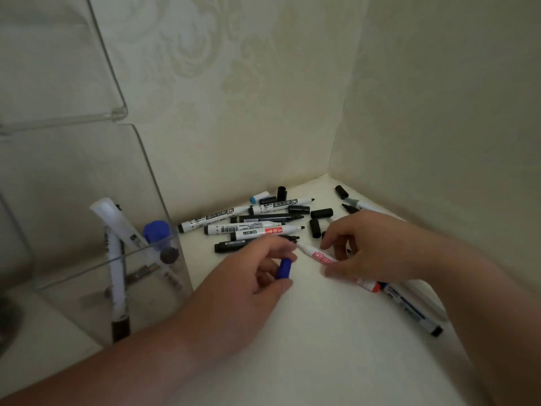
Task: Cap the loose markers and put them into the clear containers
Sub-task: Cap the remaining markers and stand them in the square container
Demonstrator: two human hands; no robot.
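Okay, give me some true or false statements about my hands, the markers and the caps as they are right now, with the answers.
1. The left hand holds a blue cap. True.
2. The right hand holds a red-labelled marker with a bare tip. True.
3. The blue cap is already pushed onto that marker. False: the cap is beside the bare tip, not on it.
4. The clear container on the left holds no markers. False: several stand in it, among them a blue-capped marker.
5. Loose black caps lie on the table near the wall corner. True.
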